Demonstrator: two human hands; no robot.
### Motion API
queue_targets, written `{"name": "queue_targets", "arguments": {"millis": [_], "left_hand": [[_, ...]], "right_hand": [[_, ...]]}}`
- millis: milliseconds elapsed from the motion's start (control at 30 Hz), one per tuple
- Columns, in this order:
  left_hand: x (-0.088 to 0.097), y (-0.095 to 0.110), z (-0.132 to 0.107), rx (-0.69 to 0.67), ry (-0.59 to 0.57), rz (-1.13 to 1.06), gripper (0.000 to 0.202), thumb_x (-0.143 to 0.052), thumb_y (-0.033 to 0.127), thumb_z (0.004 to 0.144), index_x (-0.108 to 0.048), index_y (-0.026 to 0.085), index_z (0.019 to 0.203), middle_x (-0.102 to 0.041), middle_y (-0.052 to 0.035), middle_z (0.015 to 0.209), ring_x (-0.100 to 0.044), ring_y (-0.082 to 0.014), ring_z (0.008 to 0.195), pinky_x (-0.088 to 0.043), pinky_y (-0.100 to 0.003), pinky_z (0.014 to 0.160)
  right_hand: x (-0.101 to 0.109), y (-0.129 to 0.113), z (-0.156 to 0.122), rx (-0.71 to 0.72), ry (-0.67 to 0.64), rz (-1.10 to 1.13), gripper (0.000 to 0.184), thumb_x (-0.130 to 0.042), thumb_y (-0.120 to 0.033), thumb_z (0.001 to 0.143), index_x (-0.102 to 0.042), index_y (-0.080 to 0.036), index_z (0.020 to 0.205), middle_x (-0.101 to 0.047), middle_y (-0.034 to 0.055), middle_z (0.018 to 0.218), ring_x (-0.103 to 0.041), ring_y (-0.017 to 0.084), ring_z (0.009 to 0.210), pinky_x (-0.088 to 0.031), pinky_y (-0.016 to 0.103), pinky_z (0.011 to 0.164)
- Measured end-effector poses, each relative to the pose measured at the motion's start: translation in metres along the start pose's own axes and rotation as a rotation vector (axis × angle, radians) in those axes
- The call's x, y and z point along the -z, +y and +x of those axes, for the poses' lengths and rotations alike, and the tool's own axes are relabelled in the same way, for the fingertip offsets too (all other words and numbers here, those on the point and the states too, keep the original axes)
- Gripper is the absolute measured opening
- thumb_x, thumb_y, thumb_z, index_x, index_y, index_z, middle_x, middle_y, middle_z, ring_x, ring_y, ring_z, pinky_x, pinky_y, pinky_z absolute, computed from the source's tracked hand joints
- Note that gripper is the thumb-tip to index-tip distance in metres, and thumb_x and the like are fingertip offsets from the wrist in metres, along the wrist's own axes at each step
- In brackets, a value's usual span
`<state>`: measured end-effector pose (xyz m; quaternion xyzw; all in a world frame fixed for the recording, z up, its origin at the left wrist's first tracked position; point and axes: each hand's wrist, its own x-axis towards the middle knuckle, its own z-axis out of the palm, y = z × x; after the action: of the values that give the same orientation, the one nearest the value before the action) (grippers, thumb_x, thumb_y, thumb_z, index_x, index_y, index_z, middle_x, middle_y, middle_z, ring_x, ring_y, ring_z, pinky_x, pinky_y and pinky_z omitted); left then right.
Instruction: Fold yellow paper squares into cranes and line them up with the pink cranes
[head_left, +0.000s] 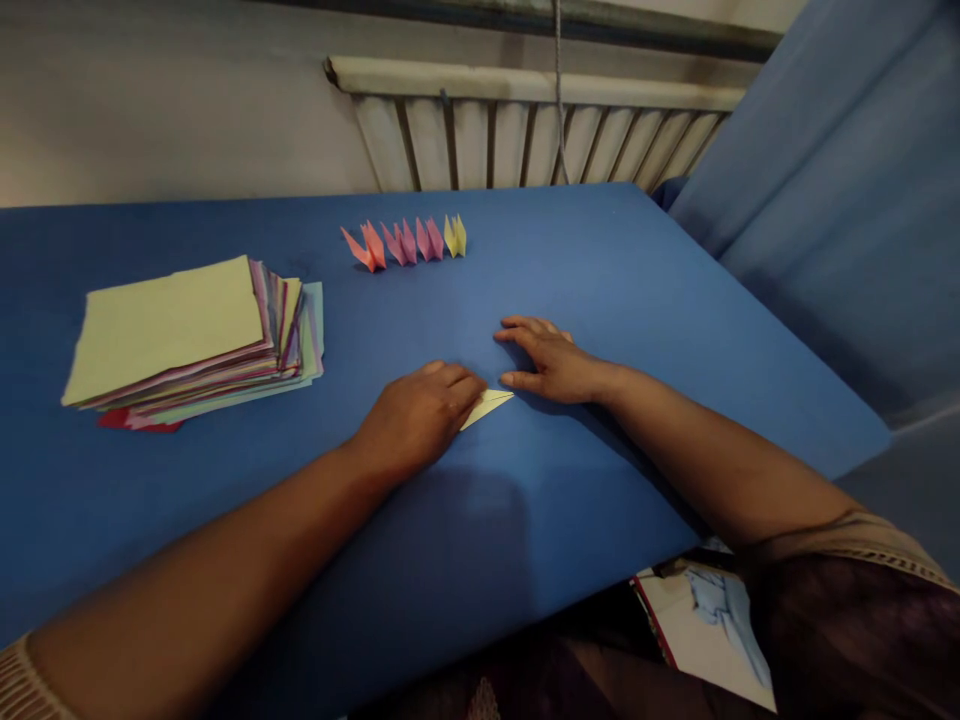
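Note:
My left hand (420, 412) lies on a folded pale yellow paper piece (491, 403) on the blue table (570, 280), fingers curled down and pressing it; only the paper's pointed tip shows. My right hand (551, 362) rests flat just to the right of that tip, fingers stretched out toward the left, holding nothing.
A stack of coloured paper sheets (187, 340) with a pale yellow top lies at the left. A row of several small folded paper pieces (405, 242), orange, pink and yellow, stands at the back middle. A radiator (525, 130) is behind the table. A booklet (705, 620) lies on my lap.

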<state>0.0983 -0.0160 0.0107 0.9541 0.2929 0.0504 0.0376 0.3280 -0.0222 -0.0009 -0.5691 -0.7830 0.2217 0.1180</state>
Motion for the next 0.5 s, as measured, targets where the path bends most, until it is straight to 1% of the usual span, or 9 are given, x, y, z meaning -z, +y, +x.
{"name": "queue_targets", "arguments": {"millis": [67,200,333,433,500], "left_hand": [[0.0002,0.0008,0.0005,-0.011,-0.002,0.020,0.025,-0.043,0.029,0.099,-0.065,0.020,0.107,-0.068,-0.0063,0.103,-0.059,-0.0214,0.095,-0.046,-0.031,0.073],[0.0002,0.0016,0.0008,-0.023,0.001,0.027,0.029,-0.042,0.033,0.100,-0.065,0.019,0.110,-0.067,-0.0069,0.105,-0.059,-0.0219,0.095,-0.046,-0.032,0.074],[-0.0008,0.0008,0.0014,-0.015,0.009,0.036,0.027,-0.042,0.029,0.100,-0.066,0.019,0.108,-0.067,-0.0067,0.103,-0.058,-0.0210,0.093,-0.046,-0.032,0.073],[-0.0003,0.0010,0.0021,-0.018,0.009,0.041,0.027,-0.043,0.032,0.100,-0.066,0.020,0.108,-0.067,-0.0063,0.104,-0.058,-0.0205,0.092,-0.045,-0.032,0.073],[0.0005,0.0020,0.0028,-0.020,0.009,0.047,0.030,-0.042,0.036,0.100,-0.065,0.020,0.109,-0.067,-0.0062,0.105,-0.058,-0.0208,0.092,-0.045,-0.032,0.073]], "right_hand": [[0.0009,-0.0017,-0.0004,-0.007,-0.003,-0.007,0.060,-0.062,-0.045,0.087,-0.045,-0.024,0.141,-0.033,0.0124,0.156,-0.028,0.033,0.144,-0.028,0.059,0.112],[0.0024,-0.0044,-0.0012,-0.014,-0.002,-0.014,0.062,-0.063,-0.045,0.086,-0.045,-0.022,0.141,-0.033,0.0120,0.156,-0.028,0.033,0.144,-0.029,0.057,0.112],[0.0014,-0.0044,-0.0009,-0.010,0.006,-0.015,0.063,-0.063,-0.048,0.086,-0.046,-0.022,0.141,-0.034,0.0121,0.156,-0.029,0.034,0.143,-0.029,0.059,0.112],[-0.0002,-0.0037,0.0000,0.004,0.016,-0.021,0.059,-0.061,-0.042,0.088,-0.046,-0.020,0.141,-0.034,0.0120,0.156,-0.030,0.032,0.143,-0.029,0.057,0.113],[-0.0013,-0.0037,0.0006,0.004,0.023,-0.022,0.055,-0.060,-0.039,0.089,-0.046,-0.022,0.140,-0.035,0.0114,0.155,-0.030,0.031,0.143,-0.030,0.057,0.112]]}}
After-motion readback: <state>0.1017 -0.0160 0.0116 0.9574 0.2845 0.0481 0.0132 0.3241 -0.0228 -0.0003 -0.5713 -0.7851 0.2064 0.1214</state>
